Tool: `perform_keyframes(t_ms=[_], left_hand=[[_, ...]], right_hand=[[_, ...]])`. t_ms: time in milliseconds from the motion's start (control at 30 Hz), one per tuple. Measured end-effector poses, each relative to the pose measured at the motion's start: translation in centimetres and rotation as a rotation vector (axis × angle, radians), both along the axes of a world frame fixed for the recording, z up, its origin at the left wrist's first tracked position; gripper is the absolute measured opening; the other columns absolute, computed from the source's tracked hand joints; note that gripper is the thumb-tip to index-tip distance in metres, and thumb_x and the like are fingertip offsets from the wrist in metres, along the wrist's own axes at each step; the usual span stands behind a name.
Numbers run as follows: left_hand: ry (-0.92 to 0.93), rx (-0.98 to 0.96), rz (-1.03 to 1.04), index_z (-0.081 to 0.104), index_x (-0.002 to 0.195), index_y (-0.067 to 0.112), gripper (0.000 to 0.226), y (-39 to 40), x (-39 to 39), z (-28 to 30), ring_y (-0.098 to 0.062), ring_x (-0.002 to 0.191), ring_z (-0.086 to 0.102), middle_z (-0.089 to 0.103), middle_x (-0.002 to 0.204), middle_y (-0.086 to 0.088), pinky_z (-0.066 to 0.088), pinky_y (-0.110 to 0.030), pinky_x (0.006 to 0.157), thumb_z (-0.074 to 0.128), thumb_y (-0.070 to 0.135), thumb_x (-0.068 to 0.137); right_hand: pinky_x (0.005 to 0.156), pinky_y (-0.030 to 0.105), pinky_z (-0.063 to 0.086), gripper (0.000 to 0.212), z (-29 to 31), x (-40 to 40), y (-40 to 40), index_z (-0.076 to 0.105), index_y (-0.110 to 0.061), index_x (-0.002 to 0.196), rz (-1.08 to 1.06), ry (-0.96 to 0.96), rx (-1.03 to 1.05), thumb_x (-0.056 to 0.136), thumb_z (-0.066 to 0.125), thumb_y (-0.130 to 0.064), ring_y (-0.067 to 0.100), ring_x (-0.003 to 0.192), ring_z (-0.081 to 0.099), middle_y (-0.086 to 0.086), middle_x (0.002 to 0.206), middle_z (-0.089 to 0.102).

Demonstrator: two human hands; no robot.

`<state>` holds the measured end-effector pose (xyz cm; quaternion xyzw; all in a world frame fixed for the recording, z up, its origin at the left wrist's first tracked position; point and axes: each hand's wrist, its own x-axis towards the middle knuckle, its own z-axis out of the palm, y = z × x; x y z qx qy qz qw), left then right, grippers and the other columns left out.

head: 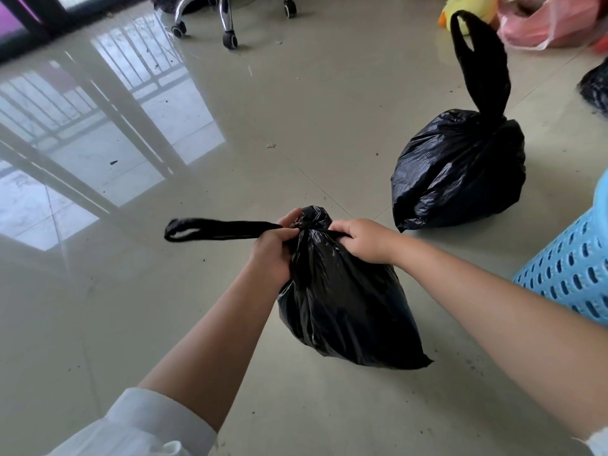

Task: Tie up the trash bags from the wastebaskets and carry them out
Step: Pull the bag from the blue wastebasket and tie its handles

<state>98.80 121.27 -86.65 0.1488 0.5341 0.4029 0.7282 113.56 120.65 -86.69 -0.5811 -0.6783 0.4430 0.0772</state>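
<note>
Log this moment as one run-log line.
step: tying near bag | left hand: grips handle loop | right hand: grips neck | far bag: tied, on floor

- Your near trash bag (342, 301) sits on the floor (197, 324) before you.
- A tied bag (457, 169) stands behind it, to the right.
- A basket (572, 271) stands at far right; chair wheels (230, 39) lie far behind.

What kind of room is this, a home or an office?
Probably a home or small office, though I can't be sure. The floor is glossy tile reflecting a barred window, a wheeled chair base stands at the back, and a yellow plush toy lies beside a pink bag.
</note>
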Motion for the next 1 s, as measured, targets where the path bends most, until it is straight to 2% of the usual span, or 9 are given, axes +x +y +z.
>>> perform_keyframes(t_ms=[200,333,367,400,433,500,567,767,1000], left_hand=[[-0.026,0.124,-0.069,0.059,0.086,0.018,0.039,-1.1,0.7,-0.9,-0.015,0.059,0.069,0.072,0.065,-0.002,0.051,-0.029,0.069,0.030,-0.007,0.094],[-0.018,0.088,-0.119,0.054,0.073,0.015,0.027,-1.2,0.0,-1.3,-0.014,0.056,0.063,0.064,0.060,-0.001,0.050,-0.026,0.062,0.042,0.000,0.092],[-0.008,0.065,-0.104,0.053,0.070,0.015,0.027,-1.2,-0.3,-1.4,-0.012,0.053,0.062,0.060,0.064,-0.002,0.052,-0.022,0.057,0.045,0.001,0.092],[0.017,0.047,-0.081,0.053,0.069,0.015,0.026,-1.1,-0.5,-1.6,-0.011,0.051,0.062,0.057,0.067,-0.002,0.052,-0.018,0.050,0.047,0.001,0.091],[0.047,0.042,-0.061,0.053,0.069,0.014,0.026,-1.2,-0.6,-1.7,-0.011,0.052,0.062,0.056,0.067,-0.003,0.051,-0.014,0.045,0.049,-0.001,0.090],[0.107,0.080,-0.061,0.053,0.068,0.012,0.027,-1.4,-0.5,-2.0,-0.012,0.054,0.062,0.061,0.060,-0.002,0.051,-0.012,0.043,0.051,-0.007,0.087],[0.162,0.141,-0.078,0.055,0.067,0.010,0.028,-1.7,-0.3,-2.2,-0.007,0.048,0.064,0.064,0.046,0.005,0.053,-0.013,0.048,0.054,-0.012,0.083],[0.165,0.222,-0.124,0.061,0.057,0.009,0.036,-1.7,-0.9,-2.6,-0.012,0.051,0.065,0.066,0.053,-0.003,0.053,-0.016,0.050,0.051,-0.013,0.083],[0.111,0.265,-0.223,0.064,0.062,0.011,0.036,-1.4,-1.1,-1.6,-0.007,0.050,0.064,0.066,0.052,0.004,0.053,-0.013,0.051,0.045,-0.001,0.091]], right_hand=[[0.098,0.027,0.037,0.040,0.0,0.5,-0.1,0.055,-0.012,0.125,0.023,-0.040,-0.043,0.090,0.039,-0.001,0.023,0.118,0.052,0.010,0.126,0.060],[0.078,0.029,0.041,0.029,0.5,1.5,0.4,0.059,0.011,0.106,-0.014,-0.013,-0.146,0.088,0.046,-0.007,0.029,0.086,0.055,0.022,0.091,0.061],[0.077,0.030,0.042,0.035,0.6,1.7,0.5,0.054,0.016,0.107,-0.047,0.016,-0.148,0.090,0.047,-0.013,0.041,0.121,0.046,0.037,0.120,0.051],[0.073,0.030,0.040,0.040,0.6,1.8,0.7,0.052,0.019,0.107,-0.084,0.049,-0.141,0.092,0.047,-0.018,0.009,0.090,0.033,0.007,0.084,0.040],[0.070,0.029,0.039,0.040,0.5,1.7,0.9,0.054,0.018,0.106,-0.121,0.070,-0.113,0.094,0.045,-0.019,0.017,0.082,0.041,0.033,0.092,0.057],[0.068,0.025,0.042,0.031,0.7,1.0,1.0,0.062,0.005,0.109,-0.182,0.094,-0.023,0.095,0.041,-0.014,0.033,0.092,0.058,0.024,0.106,0.064],[0.067,0.020,0.044,0.032,1.1,0.2,1.2,0.058,-0.003,0.120,-0.180,0.157,-0.020,0.094,0.040,-0.004,0.021,0.092,0.058,0.012,0.119,0.062],[0.065,0.019,0.043,0.047,1.3,-0.2,1.4,0.059,-0.007,0.120,0.074,0.017,-0.248,0.083,0.039,0.012,0.017,0.091,0.053,0.006,0.105,0.058],[0.038,0.009,0.034,0.029,1.4,0.9,1.6,0.063,-0.011,0.077,-0.023,0.182,-0.213,0.079,0.049,0.014,-0.004,0.033,0.045,0.004,0.067,0.053]])
